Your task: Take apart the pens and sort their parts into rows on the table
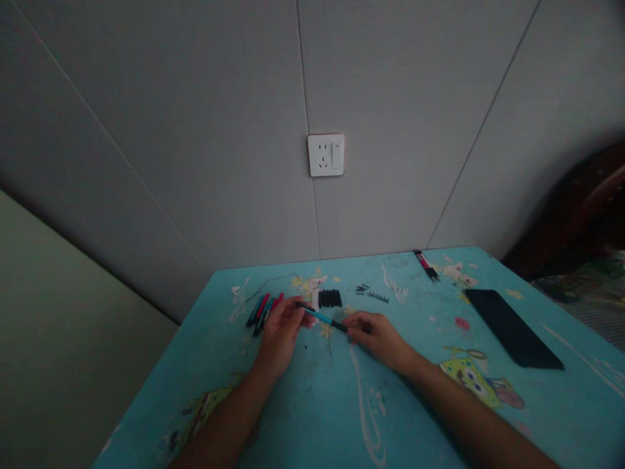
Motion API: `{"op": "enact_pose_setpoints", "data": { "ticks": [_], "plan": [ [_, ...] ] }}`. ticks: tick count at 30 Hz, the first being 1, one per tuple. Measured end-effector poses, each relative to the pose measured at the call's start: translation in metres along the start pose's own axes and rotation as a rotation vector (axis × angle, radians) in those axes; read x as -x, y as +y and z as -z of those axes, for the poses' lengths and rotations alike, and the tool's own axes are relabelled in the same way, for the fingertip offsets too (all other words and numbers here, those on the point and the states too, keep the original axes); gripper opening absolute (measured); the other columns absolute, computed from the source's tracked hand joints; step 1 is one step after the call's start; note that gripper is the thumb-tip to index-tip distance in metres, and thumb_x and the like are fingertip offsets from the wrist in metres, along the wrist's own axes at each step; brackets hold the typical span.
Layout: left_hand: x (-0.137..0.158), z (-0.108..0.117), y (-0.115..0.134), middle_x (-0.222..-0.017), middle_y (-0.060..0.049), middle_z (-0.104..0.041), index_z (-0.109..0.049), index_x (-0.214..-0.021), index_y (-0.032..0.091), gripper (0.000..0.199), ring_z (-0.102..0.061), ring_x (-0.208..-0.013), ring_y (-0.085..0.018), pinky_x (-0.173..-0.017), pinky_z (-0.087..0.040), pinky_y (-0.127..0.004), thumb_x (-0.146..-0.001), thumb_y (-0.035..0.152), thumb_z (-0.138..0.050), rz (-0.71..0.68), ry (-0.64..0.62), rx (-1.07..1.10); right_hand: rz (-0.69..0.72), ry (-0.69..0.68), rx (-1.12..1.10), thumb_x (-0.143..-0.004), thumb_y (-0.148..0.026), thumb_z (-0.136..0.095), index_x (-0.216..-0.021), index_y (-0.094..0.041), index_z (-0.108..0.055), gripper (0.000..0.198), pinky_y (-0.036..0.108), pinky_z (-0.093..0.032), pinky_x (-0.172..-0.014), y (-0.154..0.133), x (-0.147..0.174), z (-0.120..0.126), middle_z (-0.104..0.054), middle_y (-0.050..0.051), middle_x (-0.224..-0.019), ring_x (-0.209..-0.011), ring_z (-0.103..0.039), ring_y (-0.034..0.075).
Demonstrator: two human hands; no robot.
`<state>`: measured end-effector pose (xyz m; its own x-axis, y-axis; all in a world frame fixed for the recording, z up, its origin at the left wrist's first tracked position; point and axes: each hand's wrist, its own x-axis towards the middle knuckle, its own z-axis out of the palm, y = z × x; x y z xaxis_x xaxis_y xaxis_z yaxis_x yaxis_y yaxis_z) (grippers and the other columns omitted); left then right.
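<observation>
A blue and black pen point(322, 316) spans the gap between my two hands, slightly tilted down to the right. My left hand point(282, 326) pinches its upper left end, and my right hand point(375, 334) grips the black lower right end. Beside my left hand lie several pen barrels point(261, 311) in blue, red and black, partly hidden by the fingers. Just beyond the pen is a row of short black cylinders, probably rubber grips point(331, 298). Small dark parts point(362, 289) and a line of tiny springs point(377, 297) lie farther right.
A light blue table point(312, 417) with cartoon prints meets a grey panelled wall point(244, 130) holding a white socket point(326, 155). Toward the back right are red and black pens point(426, 266). A flat black rectangular object point(512, 329) lies at the right.
</observation>
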<state>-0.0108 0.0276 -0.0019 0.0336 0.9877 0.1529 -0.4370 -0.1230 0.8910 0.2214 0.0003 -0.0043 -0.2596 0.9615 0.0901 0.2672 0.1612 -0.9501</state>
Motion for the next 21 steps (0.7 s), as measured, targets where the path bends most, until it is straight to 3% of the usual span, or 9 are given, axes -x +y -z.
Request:
{"op": "enact_pose_setpoints", "data": {
  "ticks": [4, 12, 21],
  "plan": [
    [0.004, -0.005, 0.004, -0.095, -0.003, -0.070, -0.058, -0.104, 0.022, 0.031, -0.065, -0.064, -0.014, -0.060, -0.051, -0.027, -0.078, 0.028, -0.074, -0.065, -0.004, -0.016, -0.006, -0.062, 0.032, -0.087, -0.034, -0.061, -0.101, -0.020, -0.071, 0.022, 0.025, -0.046, -0.063, -0.007, 0.003, -0.001, -0.068, 0.000, -0.076, -0.068, -0.060, 0.014],
    [-0.001, -0.002, 0.010, -0.092, -0.002, -0.070, -0.052, -0.096, 0.023, 0.031, -0.063, -0.064, -0.011, -0.062, -0.050, -0.025, -0.077, 0.030, -0.075, -0.111, 0.106, -0.001, -0.007, -0.009, 0.010, -0.088, -0.037, -0.061, -0.102, -0.019, -0.070, 0.024, 0.025, -0.045, -0.064, -0.010, 0.003, 0.005, -0.066, 0.000, -0.076, -0.070, -0.059, 0.014],
    [-0.002, -0.001, 0.006, -0.094, 0.000, -0.068, -0.052, -0.092, 0.021, 0.027, -0.066, -0.080, -0.013, -0.072, -0.052, -0.024, -0.078, 0.022, -0.075, -0.104, 0.067, 0.070, 0.002, 0.020, 0.010, -0.087, -0.039, -0.062, -0.103, -0.019, -0.069, 0.026, 0.025, -0.044, -0.062, -0.014, 0.002, 0.005, -0.065, 0.000, -0.072, -0.067, -0.058, 0.014]
  ]
}}
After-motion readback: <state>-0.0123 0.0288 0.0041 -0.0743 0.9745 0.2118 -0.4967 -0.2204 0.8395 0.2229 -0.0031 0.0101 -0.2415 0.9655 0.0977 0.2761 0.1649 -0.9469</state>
